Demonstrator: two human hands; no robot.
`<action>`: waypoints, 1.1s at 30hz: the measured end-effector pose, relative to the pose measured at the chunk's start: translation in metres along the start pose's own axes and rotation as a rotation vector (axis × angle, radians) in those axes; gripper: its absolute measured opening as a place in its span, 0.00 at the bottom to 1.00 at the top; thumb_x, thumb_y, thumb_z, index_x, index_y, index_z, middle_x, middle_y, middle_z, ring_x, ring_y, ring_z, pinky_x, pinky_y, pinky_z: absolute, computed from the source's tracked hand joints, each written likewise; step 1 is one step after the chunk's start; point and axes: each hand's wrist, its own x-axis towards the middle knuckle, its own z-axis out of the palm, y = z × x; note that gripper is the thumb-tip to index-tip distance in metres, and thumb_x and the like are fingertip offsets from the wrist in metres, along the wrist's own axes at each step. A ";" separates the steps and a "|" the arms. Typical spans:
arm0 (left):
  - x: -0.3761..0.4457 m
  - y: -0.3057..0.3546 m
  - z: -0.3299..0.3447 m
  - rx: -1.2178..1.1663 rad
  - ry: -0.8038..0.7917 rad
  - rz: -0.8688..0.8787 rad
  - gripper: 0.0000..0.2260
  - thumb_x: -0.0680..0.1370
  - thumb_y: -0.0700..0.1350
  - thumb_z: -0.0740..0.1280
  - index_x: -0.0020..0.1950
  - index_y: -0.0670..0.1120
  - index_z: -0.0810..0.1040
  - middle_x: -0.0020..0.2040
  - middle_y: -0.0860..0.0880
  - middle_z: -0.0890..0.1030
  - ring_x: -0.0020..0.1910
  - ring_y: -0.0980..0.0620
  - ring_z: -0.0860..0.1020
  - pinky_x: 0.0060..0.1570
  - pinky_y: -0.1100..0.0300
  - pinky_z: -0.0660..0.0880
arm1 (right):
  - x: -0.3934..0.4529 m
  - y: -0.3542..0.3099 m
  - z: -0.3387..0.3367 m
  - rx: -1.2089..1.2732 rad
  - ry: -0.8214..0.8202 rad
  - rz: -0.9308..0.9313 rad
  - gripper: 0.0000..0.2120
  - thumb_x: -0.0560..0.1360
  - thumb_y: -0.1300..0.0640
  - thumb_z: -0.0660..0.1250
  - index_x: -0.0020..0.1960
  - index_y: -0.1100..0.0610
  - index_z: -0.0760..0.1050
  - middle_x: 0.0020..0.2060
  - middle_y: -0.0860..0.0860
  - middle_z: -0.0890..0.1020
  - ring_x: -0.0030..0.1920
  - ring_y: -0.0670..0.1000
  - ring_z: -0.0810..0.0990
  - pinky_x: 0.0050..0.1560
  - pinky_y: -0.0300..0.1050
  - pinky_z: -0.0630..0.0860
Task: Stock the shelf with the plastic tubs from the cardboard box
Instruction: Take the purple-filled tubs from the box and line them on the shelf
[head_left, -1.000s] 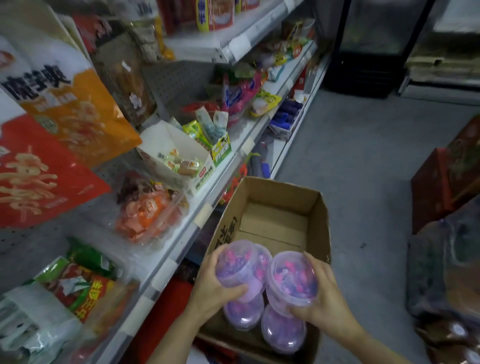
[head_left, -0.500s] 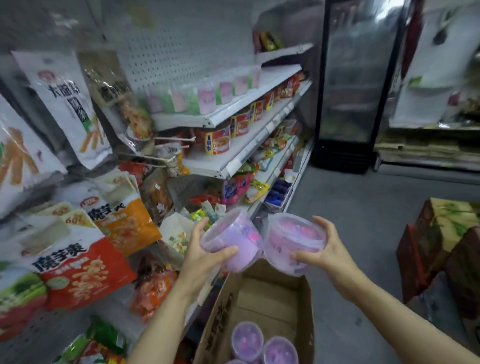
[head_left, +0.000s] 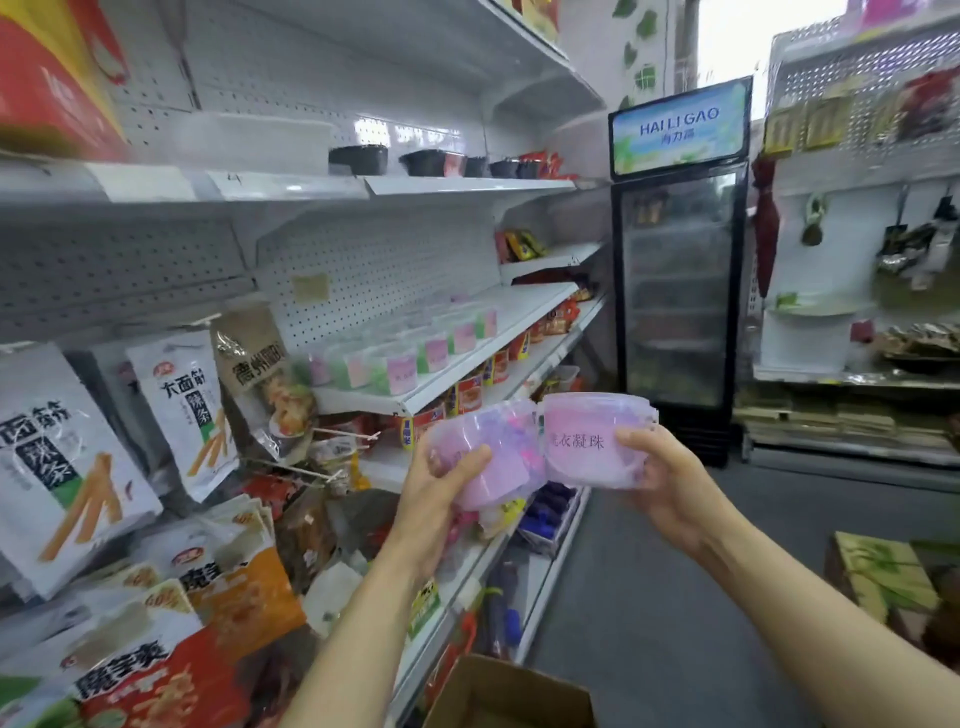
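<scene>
My left hand grips a purple plastic tub, tilted on its side. My right hand holds a second purple tub upright, its label facing me. The two tubs touch at chest height in front of the white shelf, where a row of similar pink and green tubs stands. Only the far rim of the cardboard box shows at the bottom edge; its inside is hidden.
Snack bags hang on pegs at the left. Red cans line the shelf below the tubs. A glass-door fridge stands at the aisle's end. Boxes sit on the floor at the right.
Both hands lifted the two tubs out of the box and up to shelf height. The view rose from the box to the shelves.
</scene>
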 end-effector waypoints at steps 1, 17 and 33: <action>0.004 0.007 0.011 -0.006 -0.013 0.011 0.33 0.66 0.45 0.78 0.68 0.46 0.71 0.60 0.45 0.81 0.51 0.51 0.84 0.44 0.59 0.81 | 0.002 -0.012 -0.001 -0.001 -0.024 -0.022 0.27 0.67 0.59 0.68 0.65 0.63 0.73 0.57 0.62 0.81 0.54 0.58 0.82 0.46 0.47 0.82; 0.077 0.040 0.053 0.134 -0.123 0.173 0.55 0.58 0.34 0.82 0.76 0.59 0.57 0.66 0.46 0.77 0.63 0.47 0.79 0.52 0.54 0.81 | 0.079 -0.072 -0.022 -0.145 -0.084 -0.094 0.35 0.59 0.55 0.77 0.64 0.63 0.74 0.59 0.63 0.81 0.57 0.60 0.81 0.52 0.47 0.80; 0.248 0.027 0.014 0.269 0.013 0.216 0.63 0.51 0.49 0.83 0.78 0.62 0.51 0.67 0.56 0.73 0.61 0.57 0.77 0.45 0.63 0.78 | 0.249 -0.049 -0.034 -0.159 -0.069 -0.102 0.37 0.60 0.57 0.79 0.66 0.61 0.73 0.59 0.62 0.80 0.59 0.64 0.79 0.48 0.49 0.79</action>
